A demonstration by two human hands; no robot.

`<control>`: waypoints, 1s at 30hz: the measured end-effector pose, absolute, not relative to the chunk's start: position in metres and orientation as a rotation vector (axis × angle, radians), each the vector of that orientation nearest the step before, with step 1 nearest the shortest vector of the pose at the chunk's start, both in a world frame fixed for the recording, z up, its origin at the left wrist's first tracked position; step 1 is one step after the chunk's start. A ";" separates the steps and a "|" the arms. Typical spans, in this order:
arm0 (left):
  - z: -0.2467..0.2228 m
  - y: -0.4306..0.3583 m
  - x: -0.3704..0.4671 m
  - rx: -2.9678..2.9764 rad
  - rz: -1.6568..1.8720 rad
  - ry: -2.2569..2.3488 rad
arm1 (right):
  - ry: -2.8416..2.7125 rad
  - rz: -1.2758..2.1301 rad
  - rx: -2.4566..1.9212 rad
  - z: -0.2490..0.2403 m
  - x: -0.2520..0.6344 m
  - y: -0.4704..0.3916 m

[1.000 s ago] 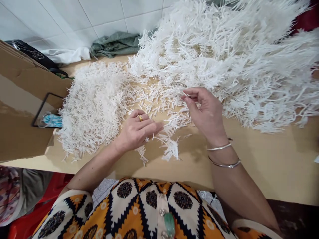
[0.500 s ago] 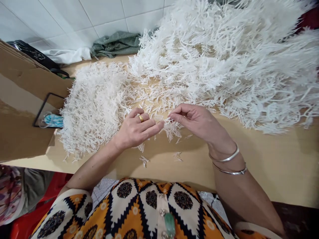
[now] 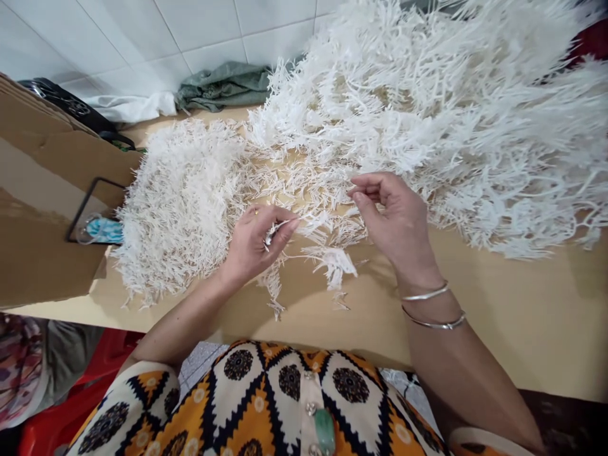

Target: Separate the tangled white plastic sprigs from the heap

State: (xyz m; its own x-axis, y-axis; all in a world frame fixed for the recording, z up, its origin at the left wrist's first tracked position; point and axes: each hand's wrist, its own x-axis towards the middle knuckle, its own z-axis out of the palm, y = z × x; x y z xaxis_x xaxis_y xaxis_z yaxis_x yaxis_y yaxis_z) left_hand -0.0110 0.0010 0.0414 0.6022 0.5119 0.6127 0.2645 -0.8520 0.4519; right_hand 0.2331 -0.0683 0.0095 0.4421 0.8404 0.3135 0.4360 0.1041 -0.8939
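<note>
My left hand point(image 3: 259, 244) is closed in a pinch on a white plastic frond sprig point(image 3: 308, 223), whose thin strands stick out past the thumb and index finger; more white bits show inside the curled fingers. To the right, my right hand point(image 3: 396, 218) is raised over the table's loose pieces, thumb and fingertips drawn close together. Whatever they hold, if anything, is too small to make out. Between and below the hands lies a flatter white frond piece point(image 3: 338, 263). Small loose white sprigs point(image 3: 294, 180) are scattered behind both hands.
A dense heap of short white sprigs point(image 3: 180, 202) lies left, and a larger pile of long white fronds point(image 3: 427, 114) fills the back right. A cardboard box point(image 3: 47, 209) stands at the left edge. Green cloth point(image 3: 223, 85) lies along the tiled wall point(image 3: 204, 28).
My right hand has moved up and right, away from my left. My left hand has turned, its thumb now showing with the sprig pinched. A flat white frond piece now lies below.
</note>
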 end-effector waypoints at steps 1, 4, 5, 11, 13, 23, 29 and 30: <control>0.041 0.000 -0.010 2.446 1.080 0.684 | -1.177 0.464 -1.495 0.013 0.229 -0.070; 0.040 -0.004 -0.008 2.268 1.022 0.752 | -1.201 0.619 -1.423 0.023 0.222 -0.075; 0.040 -0.005 -0.007 2.237 1.012 0.755 | -1.214 0.688 -1.395 0.025 0.220 -0.076; 0.037 -0.008 -0.001 2.258 1.027 0.759 | -1.323 0.941 -1.323 0.027 0.216 -0.077; 0.034 -0.007 0.000 2.266 1.082 0.743 | -1.309 0.896 -1.346 0.028 0.215 -0.077; 0.054 0.001 -0.001 2.013 0.788 0.713 | -1.299 0.768 -1.344 0.024 0.211 -0.077; 0.052 0.004 0.008 2.093 0.829 0.704 | -1.195 0.854 -1.285 0.033 0.206 -0.082; 0.051 0.004 0.009 2.118 0.879 0.707 | -1.175 0.906 -1.260 0.034 0.206 -0.082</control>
